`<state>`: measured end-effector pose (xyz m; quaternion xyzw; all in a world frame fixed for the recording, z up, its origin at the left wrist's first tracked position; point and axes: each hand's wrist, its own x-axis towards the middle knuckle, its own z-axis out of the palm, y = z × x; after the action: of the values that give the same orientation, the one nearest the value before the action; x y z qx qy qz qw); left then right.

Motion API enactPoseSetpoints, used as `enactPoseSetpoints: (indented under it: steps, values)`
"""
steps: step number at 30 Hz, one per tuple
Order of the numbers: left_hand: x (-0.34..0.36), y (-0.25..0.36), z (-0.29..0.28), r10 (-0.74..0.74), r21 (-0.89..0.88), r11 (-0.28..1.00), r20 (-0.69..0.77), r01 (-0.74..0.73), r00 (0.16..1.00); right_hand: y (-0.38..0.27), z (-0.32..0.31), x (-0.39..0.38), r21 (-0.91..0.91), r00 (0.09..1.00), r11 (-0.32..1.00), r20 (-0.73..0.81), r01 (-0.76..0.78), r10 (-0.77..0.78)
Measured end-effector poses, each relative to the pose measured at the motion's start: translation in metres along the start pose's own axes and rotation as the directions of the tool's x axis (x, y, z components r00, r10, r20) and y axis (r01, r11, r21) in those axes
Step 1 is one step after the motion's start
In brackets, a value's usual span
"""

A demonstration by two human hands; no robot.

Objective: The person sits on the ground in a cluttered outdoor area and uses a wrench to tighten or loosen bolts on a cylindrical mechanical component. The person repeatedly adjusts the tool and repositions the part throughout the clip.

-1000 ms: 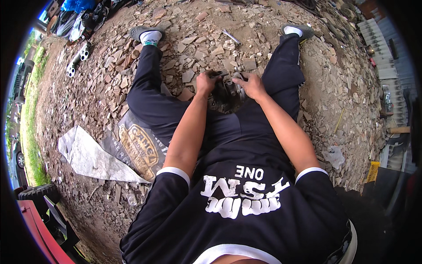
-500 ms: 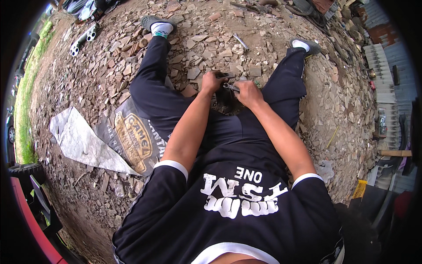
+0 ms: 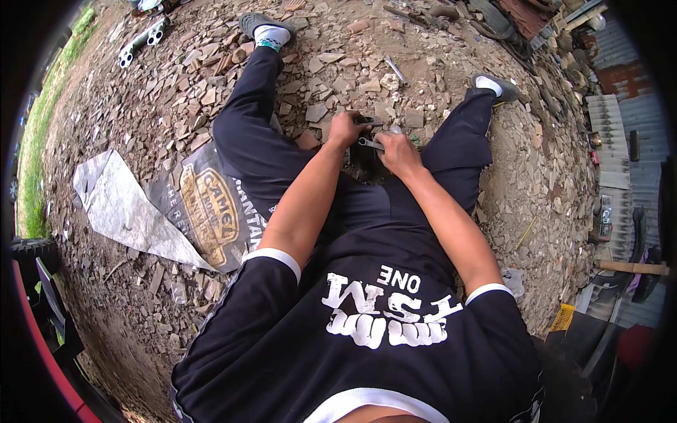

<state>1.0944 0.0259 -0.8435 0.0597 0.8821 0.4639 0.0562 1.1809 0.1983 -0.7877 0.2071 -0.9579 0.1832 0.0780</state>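
At the left of the frame, I see a creased whitish sheet [image 3: 134,204] on jagged tile shards [image 3: 130,104]. Toward upper centre, outspread legs [image 3: 243,130] seem to leave room for a dark part [image 3: 363,170], mostly hidden between them. Just above it, the left hand [image 3: 345,128] curls beside a slim dark piece [image 3: 369,122]; I cannot tell whether its fingers grip. The right hand [image 3: 400,153] closes around a smooth silvery wrench [image 3: 368,143], probably so its rounded end projects freely leftward. Ridged grey panels [image 3: 610,141] edge the far right.
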Motion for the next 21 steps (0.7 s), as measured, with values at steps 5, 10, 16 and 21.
enactPoseSetpoints:
  steps: [5,10,16,21]
  values:
    - [0.005,-0.007,0.001,-0.020,-0.005,1.000,0.032,0.021,0.999,-0.006,-0.005,0.002,0.033,0.999,0.999,0.007,-0.035,0.034]
    - [0.004,-0.006,0.001,-0.017,-0.004,1.000,0.024,0.017,1.000,-0.007,-0.006,0.001,-0.014,0.996,0.996,0.025,-0.089,0.089]
    - [0.003,-0.002,-0.002,-0.021,0.017,1.000,0.033,0.020,0.999,-0.009,0.000,0.001,0.002,0.997,0.997,-0.021,-0.072,0.072]
    - [0.003,-0.001,-0.004,-0.017,0.020,1.000,0.039,0.016,0.999,-0.003,0.000,0.003,0.050,0.996,0.995,0.001,-0.084,0.084]
